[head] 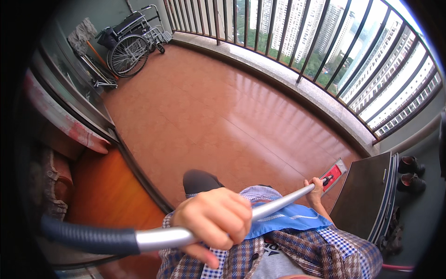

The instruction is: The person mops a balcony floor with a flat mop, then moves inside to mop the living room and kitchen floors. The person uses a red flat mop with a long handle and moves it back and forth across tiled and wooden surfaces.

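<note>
A flat mop runs across the view from lower left to right. Its silver metal pole point(278, 205) ends in a dark blue ribbed grip point(94, 234) near the camera. My left hand point(214, 219) is closed around the upper pole, just past the grip, knuckles facing up. Farther down, my right hand point(315, 190) wraps the pole close to the mop head. The red mop head point(332, 176), with a grey pad at its rim, is beside the dark cabinet; whether it touches the floor I cannot tell.
Reddish floor tiles point(181, 104) stretch to a metal railing point(258, 31) on a stone ledge. A folded wheelchair point(130, 48) stands at the far left. The dark cabinet point(366, 188) and black shoes point(411, 183) are at right. A sliding-door track point(139, 174) borders the wooden floor point(108, 185).
</note>
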A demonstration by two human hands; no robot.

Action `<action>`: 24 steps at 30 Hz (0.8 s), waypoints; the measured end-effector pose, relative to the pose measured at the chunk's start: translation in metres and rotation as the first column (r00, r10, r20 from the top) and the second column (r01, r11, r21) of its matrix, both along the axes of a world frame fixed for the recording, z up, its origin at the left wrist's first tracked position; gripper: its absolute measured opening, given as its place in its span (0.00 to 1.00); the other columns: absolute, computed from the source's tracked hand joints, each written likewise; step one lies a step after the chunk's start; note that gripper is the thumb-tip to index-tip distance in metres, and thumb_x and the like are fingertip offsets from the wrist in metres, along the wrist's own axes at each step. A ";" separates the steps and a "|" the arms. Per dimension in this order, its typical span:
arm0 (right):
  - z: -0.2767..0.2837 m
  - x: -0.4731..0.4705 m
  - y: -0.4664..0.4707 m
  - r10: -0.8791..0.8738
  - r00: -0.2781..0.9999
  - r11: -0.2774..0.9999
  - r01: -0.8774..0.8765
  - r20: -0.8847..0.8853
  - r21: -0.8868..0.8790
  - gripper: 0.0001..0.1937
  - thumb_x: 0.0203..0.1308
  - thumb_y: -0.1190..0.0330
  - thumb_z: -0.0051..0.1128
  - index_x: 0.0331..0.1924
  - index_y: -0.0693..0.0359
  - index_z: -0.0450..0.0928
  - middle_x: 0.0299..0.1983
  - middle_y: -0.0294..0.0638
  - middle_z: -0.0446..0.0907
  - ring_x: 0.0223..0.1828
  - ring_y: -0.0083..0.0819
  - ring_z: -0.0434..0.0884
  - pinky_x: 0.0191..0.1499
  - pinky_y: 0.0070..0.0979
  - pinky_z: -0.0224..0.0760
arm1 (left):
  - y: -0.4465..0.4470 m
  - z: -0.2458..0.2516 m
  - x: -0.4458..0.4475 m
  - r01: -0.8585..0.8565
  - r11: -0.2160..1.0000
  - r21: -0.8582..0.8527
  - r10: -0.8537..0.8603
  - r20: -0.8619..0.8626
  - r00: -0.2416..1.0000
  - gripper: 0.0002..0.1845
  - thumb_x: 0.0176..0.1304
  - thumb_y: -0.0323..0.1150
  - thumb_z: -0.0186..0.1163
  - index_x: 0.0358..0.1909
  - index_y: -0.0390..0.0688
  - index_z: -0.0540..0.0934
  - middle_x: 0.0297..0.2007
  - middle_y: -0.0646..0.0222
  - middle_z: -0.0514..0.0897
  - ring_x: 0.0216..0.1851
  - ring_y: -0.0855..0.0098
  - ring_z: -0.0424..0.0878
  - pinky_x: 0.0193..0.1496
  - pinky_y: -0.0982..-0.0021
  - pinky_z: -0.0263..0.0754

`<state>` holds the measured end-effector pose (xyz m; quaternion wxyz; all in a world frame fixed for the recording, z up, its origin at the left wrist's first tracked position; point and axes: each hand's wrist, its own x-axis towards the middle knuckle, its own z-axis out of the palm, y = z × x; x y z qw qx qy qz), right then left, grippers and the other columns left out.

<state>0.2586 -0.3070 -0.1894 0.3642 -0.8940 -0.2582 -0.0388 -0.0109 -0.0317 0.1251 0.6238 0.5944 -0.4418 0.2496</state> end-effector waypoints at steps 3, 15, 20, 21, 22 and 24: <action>0.019 -0.020 0.032 0.104 0.994 0.995 -0.104 0.029 0.002 0.13 0.46 0.68 0.67 0.20 0.61 0.70 0.24 0.45 0.74 0.34 0.46 0.72 0.40 0.41 0.64 | 0.005 0.034 -0.028 -0.143 0.977 0.157 0.142 0.017 0.990 0.23 0.67 0.37 0.59 0.14 0.37 0.74 0.15 0.64 0.76 0.17 0.67 0.79 0.23 0.69 0.69; 0.068 -0.092 0.244 0.852 0.514 0.522 -0.848 -0.101 0.086 0.05 0.42 0.69 0.61 0.25 0.60 0.79 0.29 0.47 0.79 0.42 0.48 0.77 0.46 0.43 0.73 | -0.051 0.066 -0.039 -0.276 0.937 -0.214 0.347 0.646 0.680 0.06 0.62 0.24 0.51 0.28 0.45 0.74 0.25 0.74 0.74 0.26 0.77 0.75 0.35 0.74 0.70; 0.074 -0.074 0.234 0.837 0.515 0.516 -0.855 -0.186 -0.047 0.07 0.42 0.67 0.61 0.25 0.61 0.79 0.32 0.50 0.79 0.43 0.49 0.79 0.45 0.44 0.75 | -0.053 0.071 -0.060 -0.474 0.878 -0.070 0.440 0.508 0.740 0.15 0.65 0.28 0.50 0.18 0.48 0.72 0.13 0.80 0.71 0.15 0.81 0.74 0.26 0.79 0.68; 0.075 -0.069 0.224 0.831 0.521 0.513 -0.853 -0.197 -0.091 0.07 0.42 0.67 0.61 0.25 0.61 0.78 0.31 0.50 0.78 0.43 0.49 0.79 0.44 0.44 0.75 | -0.052 0.071 -0.065 -0.459 0.886 -0.061 0.420 0.523 0.741 0.17 0.66 0.28 0.49 0.16 0.49 0.71 0.11 0.80 0.71 0.13 0.82 0.73 0.23 0.80 0.67; 0.075 -0.064 0.208 0.828 0.528 0.524 -0.848 -0.189 -0.077 0.07 0.42 0.67 0.61 0.24 0.61 0.78 0.31 0.49 0.78 0.42 0.49 0.79 0.44 0.44 0.75 | -0.051 0.070 -0.067 -0.445 0.894 -0.053 0.401 0.538 0.742 0.18 0.66 0.29 0.49 0.15 0.49 0.70 0.10 0.81 0.71 0.12 0.82 0.73 0.21 0.81 0.67; 0.075 -0.054 0.172 0.825 0.535 0.526 -0.845 -0.184 -0.095 0.07 0.40 0.67 0.62 0.24 0.60 0.79 0.31 0.48 0.78 0.42 0.48 0.79 0.44 0.43 0.75 | -0.046 0.065 -0.069 -0.389 0.916 -0.096 0.375 0.546 0.749 0.17 0.65 0.27 0.50 0.15 0.49 0.70 0.11 0.79 0.73 0.13 0.82 0.74 0.20 0.81 0.67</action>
